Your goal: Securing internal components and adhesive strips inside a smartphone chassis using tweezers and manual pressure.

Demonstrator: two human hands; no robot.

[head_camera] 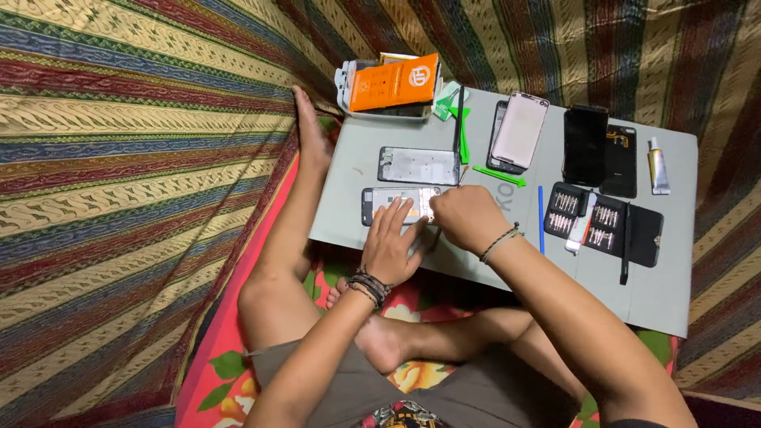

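While the person sits cross-legged at a low grey work board (491, 261), the left hand (390, 242) lies flat, fingers spread, pinning an opened grey phone body (384, 203) just under its fingertips. The right hand (468, 218) is curled into a narrow grip right beside it; it seems to pinch a thin dark tool whose tip (434, 238) pokes out below, though what the fingers hold is largely hidden. Just beyond both hands lies a bare silver phone frame (418, 166). Past the right hand: a green plastic pry tool (499, 175), a blue pry stick (541, 208), and an open black case of screwdriver bits (602, 223).

Risk, as a judgement: if the flat palm eases off, the phone body could skid; a slipped tip may gouge internals. Loose screws could roll off the board onto the patterned cloth.
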